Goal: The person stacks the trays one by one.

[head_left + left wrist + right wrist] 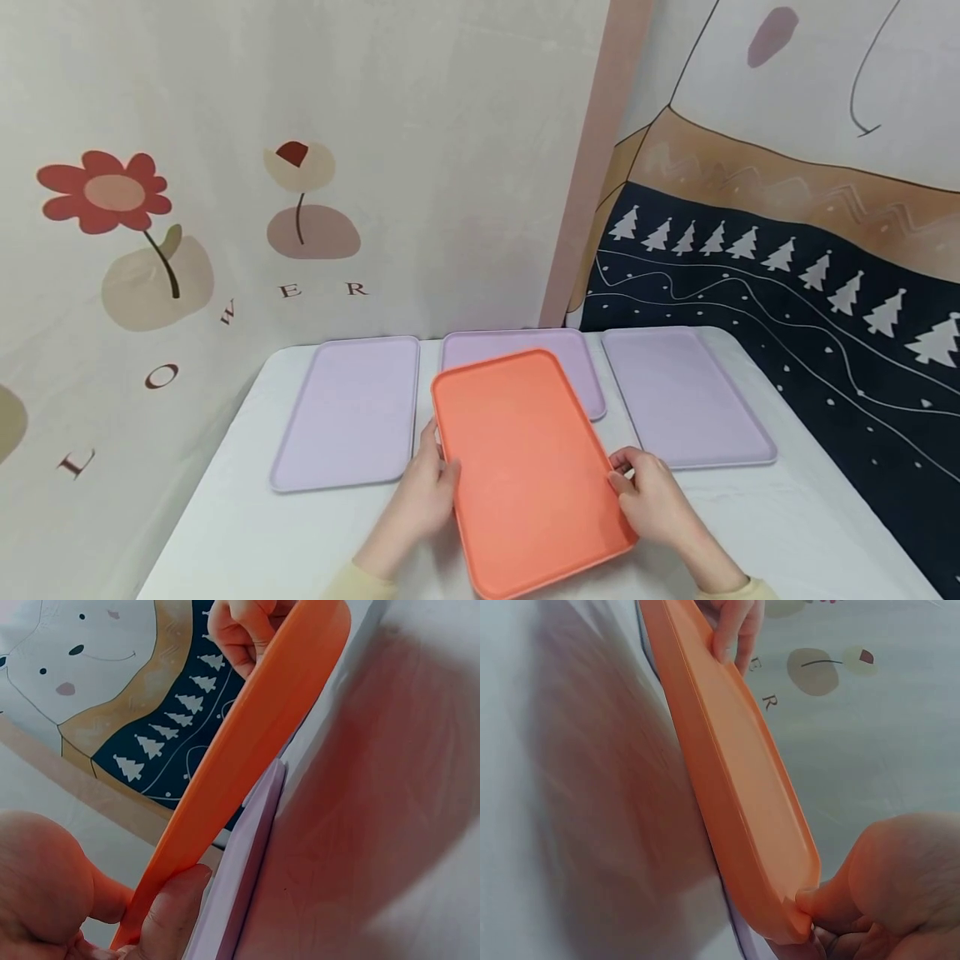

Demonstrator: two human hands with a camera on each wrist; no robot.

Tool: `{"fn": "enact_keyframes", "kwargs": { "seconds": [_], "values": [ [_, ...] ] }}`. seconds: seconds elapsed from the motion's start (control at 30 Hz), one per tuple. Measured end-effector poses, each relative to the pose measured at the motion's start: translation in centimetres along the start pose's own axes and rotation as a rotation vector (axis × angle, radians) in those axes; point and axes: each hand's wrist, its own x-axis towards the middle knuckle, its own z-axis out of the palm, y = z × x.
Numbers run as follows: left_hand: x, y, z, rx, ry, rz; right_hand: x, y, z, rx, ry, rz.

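From my feed I'm looking at a white table [247, 533] pushed against a wall hanging with a red flower [105, 193] and scattered letters, and off past the right hand there's a dark cloth with little white trees [825, 275]. Three lilac trays sit in a row beyond the hands: the left lilac tray [348, 412] just ahead of the left hand, the right lilac tray [686, 396] just ahead of the right one, and the middle lilac tray [525, 350] between them. The orange tray [525, 467] is held between both hands, lifted off the table and skewed a bit. The left hand [427, 492] grips its left long edge, thumb on top, and the right hand [648, 492] pinches the right long edge the same way. The orange tray covers most of the middle lilac one, so I only see its far end and a strip of its side. Both forearms are cut off at the bottom, and the table in the wrist views is smeared with blur.
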Motion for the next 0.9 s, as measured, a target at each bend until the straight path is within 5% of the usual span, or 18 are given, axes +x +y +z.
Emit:
{"fn": "enact_keyframes", "kwargs": {
  "seconds": [0.53, 0.9],
  "values": [
    [0.5, -0.6, -0.6, -0.141, -0.061, -0.044, -1.3, -0.1, 0.8, 0.053, -0.002, 0.035],
    [0.9, -1.1, -0.9, -0.120, -0.090, -0.061, -2.3, 0.0, 0.9, 0.109, -0.053, 0.066]
  ]
}}
